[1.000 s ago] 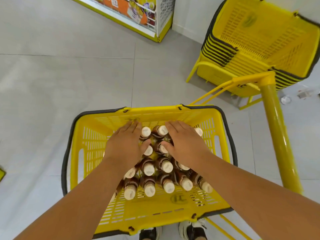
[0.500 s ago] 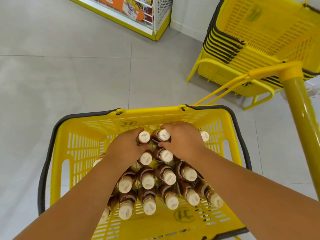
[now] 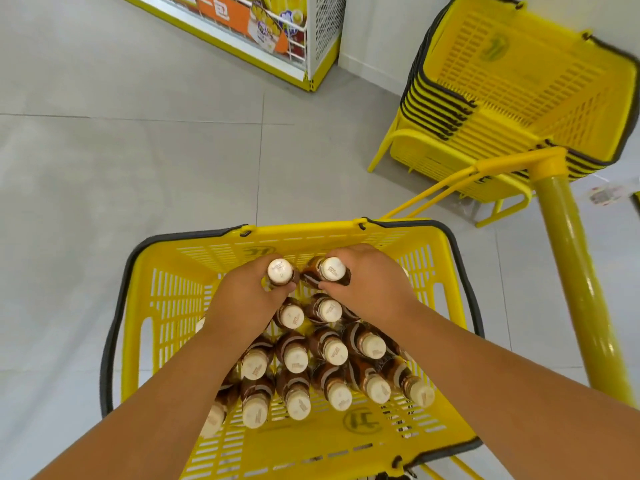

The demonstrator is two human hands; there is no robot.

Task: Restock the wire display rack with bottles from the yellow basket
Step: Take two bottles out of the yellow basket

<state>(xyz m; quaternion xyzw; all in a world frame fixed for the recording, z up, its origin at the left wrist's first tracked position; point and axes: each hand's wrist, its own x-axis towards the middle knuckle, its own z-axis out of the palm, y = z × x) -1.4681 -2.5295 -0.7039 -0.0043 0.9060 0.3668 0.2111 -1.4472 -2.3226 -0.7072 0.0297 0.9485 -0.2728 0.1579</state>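
A yellow basket (image 3: 166,306) with dark handles sits low in front of me, holding several brown bottles with cream caps (image 3: 294,358). My left hand (image 3: 242,299) grips one bottle (image 3: 280,271) by its neck at the far side of the basket. My right hand (image 3: 374,285) grips a second bottle (image 3: 330,270) right beside it. Both bottles stand a little higher than the rest, their caps almost touching. The wire display rack (image 3: 322,29) stands at the far top of the view.
A stack of several empty yellow baskets (image 3: 519,81) on a yellow stand is at the right rear. A thick yellow post (image 3: 581,289) rises at the right beside my basket. Grey tiled floor (image 3: 121,168) spreads to the left and ahead.
My hands went from lying flat on the bottle tops to curling round two far bottles, which now stand slightly raised. The view has shifted closer to the basket.
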